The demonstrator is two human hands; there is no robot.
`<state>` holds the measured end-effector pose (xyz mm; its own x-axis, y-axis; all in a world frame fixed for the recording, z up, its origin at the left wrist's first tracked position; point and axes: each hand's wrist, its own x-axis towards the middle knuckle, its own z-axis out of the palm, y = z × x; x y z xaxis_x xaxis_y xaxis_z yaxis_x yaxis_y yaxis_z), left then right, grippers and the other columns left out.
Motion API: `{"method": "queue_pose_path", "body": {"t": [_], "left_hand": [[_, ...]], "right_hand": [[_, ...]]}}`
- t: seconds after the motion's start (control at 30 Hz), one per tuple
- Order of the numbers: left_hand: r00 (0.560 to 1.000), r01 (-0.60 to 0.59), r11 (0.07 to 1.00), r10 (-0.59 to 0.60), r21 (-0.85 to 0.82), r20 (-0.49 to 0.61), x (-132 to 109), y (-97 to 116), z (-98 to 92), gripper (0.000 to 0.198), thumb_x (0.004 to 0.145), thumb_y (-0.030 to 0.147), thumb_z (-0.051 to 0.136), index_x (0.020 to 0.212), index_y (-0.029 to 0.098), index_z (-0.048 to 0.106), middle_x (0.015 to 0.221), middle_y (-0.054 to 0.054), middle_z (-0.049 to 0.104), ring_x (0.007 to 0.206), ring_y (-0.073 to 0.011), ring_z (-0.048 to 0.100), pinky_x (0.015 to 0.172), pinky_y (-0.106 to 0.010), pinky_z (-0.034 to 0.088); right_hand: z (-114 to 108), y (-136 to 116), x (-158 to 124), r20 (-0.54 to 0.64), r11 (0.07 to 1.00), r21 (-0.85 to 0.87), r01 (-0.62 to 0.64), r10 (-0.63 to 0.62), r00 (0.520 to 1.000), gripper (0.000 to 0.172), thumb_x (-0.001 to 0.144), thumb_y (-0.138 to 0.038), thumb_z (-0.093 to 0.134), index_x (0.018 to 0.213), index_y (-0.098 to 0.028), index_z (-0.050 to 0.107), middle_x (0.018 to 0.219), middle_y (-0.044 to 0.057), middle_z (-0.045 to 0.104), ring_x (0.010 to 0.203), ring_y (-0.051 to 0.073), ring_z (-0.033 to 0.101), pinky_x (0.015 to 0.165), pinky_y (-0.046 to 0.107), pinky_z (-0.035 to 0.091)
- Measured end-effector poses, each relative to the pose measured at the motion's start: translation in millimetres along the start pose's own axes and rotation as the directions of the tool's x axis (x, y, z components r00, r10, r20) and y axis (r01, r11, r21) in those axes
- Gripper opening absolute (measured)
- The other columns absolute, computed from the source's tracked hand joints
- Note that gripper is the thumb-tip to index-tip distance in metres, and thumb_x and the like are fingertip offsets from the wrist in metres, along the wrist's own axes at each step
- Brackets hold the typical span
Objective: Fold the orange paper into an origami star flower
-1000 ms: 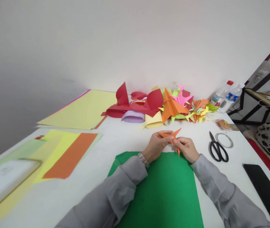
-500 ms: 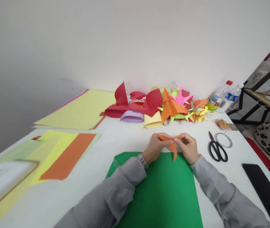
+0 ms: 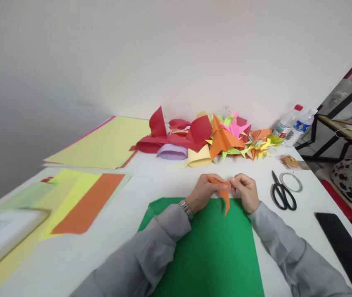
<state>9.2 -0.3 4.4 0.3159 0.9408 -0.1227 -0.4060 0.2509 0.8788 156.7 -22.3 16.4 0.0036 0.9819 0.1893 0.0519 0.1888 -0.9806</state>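
Note:
An orange folded paper figure [image 3: 226, 197] is held up over the far edge of a green sheet [image 3: 216, 247]. My left hand [image 3: 205, 190], with a metal watch at its wrist, is closed around the figure's left part, thumb on top. At its right end, the fingertips of my right hand [image 3: 244, 190] pinch a small piece of the same paper. One pointed flap hangs down between the hands. Part of the fold is hidden behind my left fingers.
Folded paper shapes [image 3: 225, 138] are heaped against the wall. Black-handled scissors [image 3: 282, 196] and a tape roll [image 3: 291, 182] lie to the right, near a black strip [image 3: 343, 247] and two bottles [image 3: 299, 126]. Coloured sheets [image 3: 89, 202] and a white box [image 3: 5, 235] are on the left.
My right hand's fingers have shifted slightly along the paper's right end, its thumb drawn back. The hanging flap now reaches a little lower and shows more of its surface.

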Motion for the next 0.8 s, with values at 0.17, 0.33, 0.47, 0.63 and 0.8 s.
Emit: {"method": "queue_pose_path", "body": {"t": [0.17,0.33,0.47,0.63,0.8], "left_hand": [[1.000,0.013,1.000,-0.013,0.010,0.006,-1.5,0.4,1.1,0.022,0.045,0.017,0.083,0.058,0.011,0.066,0.050,-0.001,0.060,0.049,-0.0119,0.053,0.051,-0.026,0.040],[0.999,-0.042,0.997,0.044,0.066,-0.024,-1.1,-1.0,1.9,0.024,0.045,0.020,0.083,0.060,0.012,0.067,0.053,-0.001,0.062,0.049,-0.0119,0.053,0.053,-0.026,0.042],[0.996,-0.071,0.997,0.071,0.002,-0.046,0.4,-0.9,3.1,0.025,0.045,0.018,0.084,0.065,0.012,0.069,0.060,-0.002,0.066,0.057,-0.0127,0.057,0.060,-0.027,0.045],[0.997,-0.062,0.992,0.067,-0.111,0.048,-1.6,5.3,5.8,0.018,0.053,0.021,0.081,0.060,0.012,0.068,0.061,-0.003,0.065,0.059,-0.0125,0.057,0.063,-0.028,0.045],[0.995,0.004,0.986,0.012,-0.169,0.095,-2.9,8.3,4.7,0.016,0.056,0.021,0.080,0.060,0.012,0.067,0.061,-0.003,0.065,0.061,-0.0139,0.059,0.067,-0.030,0.046]], "right_hand": [[-1.8,-0.2,1.2,0.000,0.999,-0.032,0.017,-0.017,1.000,0.041,0.078,-0.049,0.058,0.050,-0.020,0.053,0.046,-0.001,0.052,0.048,0.012,0.047,0.055,0.027,0.041],[-2.7,2.8,0.6,-0.031,0.997,-0.065,0.049,-0.051,0.998,0.039,0.080,-0.046,0.057,0.051,-0.020,0.054,0.048,-0.001,0.053,0.048,0.013,0.048,0.055,0.028,0.041],[-2.1,2.2,-5.4,-0.064,0.961,-0.181,0.209,-0.224,0.973,0.036,0.084,-0.041,0.054,0.055,-0.020,0.055,0.052,0.000,0.054,0.052,0.014,0.049,0.057,0.029,0.040],[-1.7,3.1,-11.3,-0.080,0.902,-0.296,0.313,-0.350,0.933,0.032,0.087,-0.036,0.052,0.060,-0.020,0.057,0.058,0.001,0.056,0.055,0.015,0.051,0.057,0.029,0.041],[-0.6,9.1,-8.1,-0.074,0.936,-0.221,0.274,-0.297,0.952,0.021,0.083,-0.035,0.059,0.069,-0.020,0.060,0.060,0.000,0.056,0.055,0.014,0.050,0.056,0.027,0.041]]}}
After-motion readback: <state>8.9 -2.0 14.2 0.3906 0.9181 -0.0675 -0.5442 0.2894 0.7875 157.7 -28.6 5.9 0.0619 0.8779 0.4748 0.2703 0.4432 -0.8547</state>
